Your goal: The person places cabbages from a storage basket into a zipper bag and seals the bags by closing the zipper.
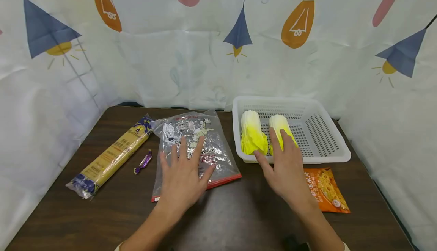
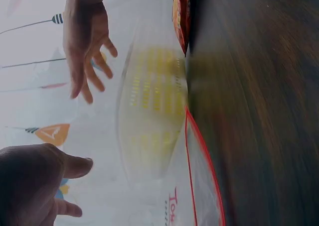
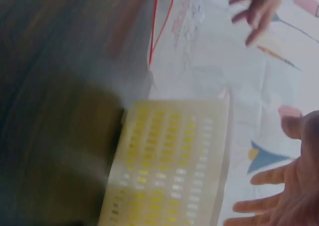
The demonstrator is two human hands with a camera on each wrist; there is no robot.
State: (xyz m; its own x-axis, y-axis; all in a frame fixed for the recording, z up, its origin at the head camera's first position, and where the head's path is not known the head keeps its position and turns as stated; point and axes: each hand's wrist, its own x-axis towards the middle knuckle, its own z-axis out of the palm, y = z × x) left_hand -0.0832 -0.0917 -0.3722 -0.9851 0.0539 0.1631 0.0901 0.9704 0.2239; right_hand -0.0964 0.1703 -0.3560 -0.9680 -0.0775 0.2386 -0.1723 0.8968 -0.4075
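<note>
Before the worktop's far edge (image 1: 226, 126), left hand (image 1: 182, 177) and right hand (image 1: 288, 169) hovered empty, fingers spread, the plastic bag (image 1: 217, 150) likely needing gentle pinching.

The head camera looked forward and down over the surface (image 1: 225, 220) from six o'clock. Lower and nearer, both wrist cameras faced forward, scene tops turned to nine o'clock in the left, three in the right; they shared the white basket (image 3: 169, 151) and plastic bag (image 2: 192, 191).

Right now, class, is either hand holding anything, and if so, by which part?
Nothing is held: the left hand hovers, fingers spread, above the clear bag, and the right hand hovers open by the white basket.
</note>
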